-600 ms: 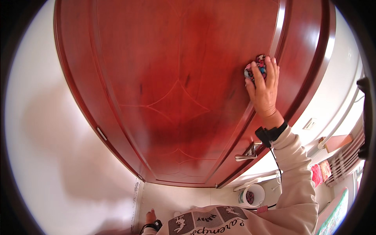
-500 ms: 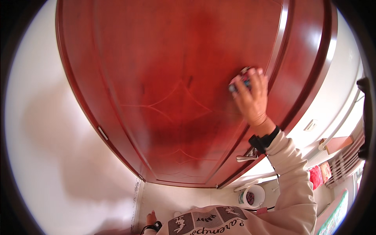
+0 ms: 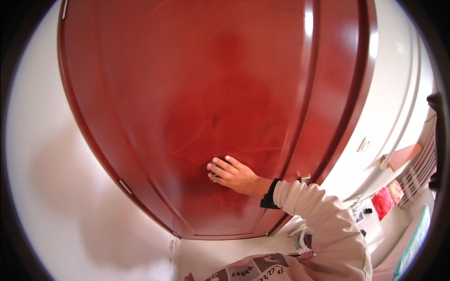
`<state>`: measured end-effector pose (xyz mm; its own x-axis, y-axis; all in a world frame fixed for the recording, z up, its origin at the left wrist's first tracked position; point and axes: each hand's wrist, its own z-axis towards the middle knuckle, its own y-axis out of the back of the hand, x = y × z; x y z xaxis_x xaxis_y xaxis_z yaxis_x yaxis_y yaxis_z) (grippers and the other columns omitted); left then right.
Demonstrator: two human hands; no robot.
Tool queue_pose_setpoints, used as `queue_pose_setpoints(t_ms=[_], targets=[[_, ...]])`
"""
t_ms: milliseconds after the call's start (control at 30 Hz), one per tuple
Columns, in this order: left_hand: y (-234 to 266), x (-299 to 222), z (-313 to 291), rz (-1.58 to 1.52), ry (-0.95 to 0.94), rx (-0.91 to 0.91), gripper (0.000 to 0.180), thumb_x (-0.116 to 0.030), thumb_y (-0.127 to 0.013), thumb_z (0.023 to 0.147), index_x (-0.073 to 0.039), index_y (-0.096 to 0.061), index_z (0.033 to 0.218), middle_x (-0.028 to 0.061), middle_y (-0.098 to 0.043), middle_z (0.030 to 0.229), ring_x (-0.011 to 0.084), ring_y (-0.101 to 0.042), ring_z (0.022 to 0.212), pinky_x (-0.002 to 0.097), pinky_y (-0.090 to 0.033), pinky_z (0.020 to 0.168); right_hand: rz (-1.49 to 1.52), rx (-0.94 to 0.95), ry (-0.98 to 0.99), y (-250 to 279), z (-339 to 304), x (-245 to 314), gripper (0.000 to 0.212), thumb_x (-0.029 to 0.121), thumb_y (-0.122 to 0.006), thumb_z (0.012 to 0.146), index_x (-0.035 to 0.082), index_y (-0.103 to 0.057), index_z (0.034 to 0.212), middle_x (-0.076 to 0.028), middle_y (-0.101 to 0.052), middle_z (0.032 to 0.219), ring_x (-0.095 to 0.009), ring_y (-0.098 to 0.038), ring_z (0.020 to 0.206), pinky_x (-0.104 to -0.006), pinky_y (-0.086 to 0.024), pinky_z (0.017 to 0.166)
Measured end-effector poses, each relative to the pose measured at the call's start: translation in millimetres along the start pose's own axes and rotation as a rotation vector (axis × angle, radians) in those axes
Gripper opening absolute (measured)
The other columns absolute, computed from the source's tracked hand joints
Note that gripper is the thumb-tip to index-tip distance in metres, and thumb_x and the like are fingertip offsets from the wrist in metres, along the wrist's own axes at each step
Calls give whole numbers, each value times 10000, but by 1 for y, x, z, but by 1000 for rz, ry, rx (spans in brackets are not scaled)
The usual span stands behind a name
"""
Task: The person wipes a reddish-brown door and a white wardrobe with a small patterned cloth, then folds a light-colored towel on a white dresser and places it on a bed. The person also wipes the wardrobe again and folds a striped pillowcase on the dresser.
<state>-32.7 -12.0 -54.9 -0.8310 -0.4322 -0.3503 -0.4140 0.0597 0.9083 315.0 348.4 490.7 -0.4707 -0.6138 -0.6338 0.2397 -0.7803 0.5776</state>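
A glossy red-brown door (image 3: pixel 220 89) with raised panels and thin carved lines fills most of the view. My right hand (image 3: pixel 234 177) lies against its middle panel, fingers pointing left, closed over a bunched cloth (image 3: pixel 214 169). Only small dark bits of the cloth show between and beside the fingers. A dark band circles my right wrist. At the lower edge, just a bit of my left hand (image 3: pixel 189 277) is visible, well away from the door panel; its fingers are mostly cut off.
The door handle (image 3: pixel 304 178) is partly behind my right forearm. A white bucket (image 3: pixel 300 241) with dark contents stands on the floor, half hidden by my sleeve. White wall (image 3: pixel 51 140) borders the left. Red cushion (image 3: pixel 383 203) and bed (image 3: pixel 412 243) are at lower right.
My right hand has slid left and down across the door with the cloth, from near the right panel edge to the middle. My left hand has dropped mostly out of view.
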Motion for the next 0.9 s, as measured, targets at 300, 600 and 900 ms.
queue_pose_setpoints(t_ms=[300, 600, 900], targets=[[276, -182, 88, -562, -272, -665, 381, -160, -584, 953, 85, -566, 1244, 276, -581, 1232, 427, -542, 1159, 463, -429, 1019, -114, -314, -505, 80, 29, -94, 501, 256, -778, 751, 218, -642, 1231, -122, -459, 1454, -348, -422, 1364, -535, -352, 1117], [483, -500, 89, -197, -1209, -1009, 864, -256, -767, 828, 16, -269, 1479, 292, -282, 1538, 506, -273, 1419, 582, -248, 1154, 37, -198, -642, 95, 34, -79, 775, 655, -424, 941, 96, -426, 1477, -257, -237, 1574, -442, -184, 1476, -569, -163, 1190], [507, -625, 99, -85, -1408, -1393, 635, -285, -607, 930, -25, -359, 1453, 233, -364, 1517, 426, -355, 1412, 548, -305, 1151, 550, -259, -683, 123, 19, -83, 993, 688, -353, 958, -86, -114, 1532, -296, -173, 1590, -419, -121, 1501, -506, -91, 1216]])
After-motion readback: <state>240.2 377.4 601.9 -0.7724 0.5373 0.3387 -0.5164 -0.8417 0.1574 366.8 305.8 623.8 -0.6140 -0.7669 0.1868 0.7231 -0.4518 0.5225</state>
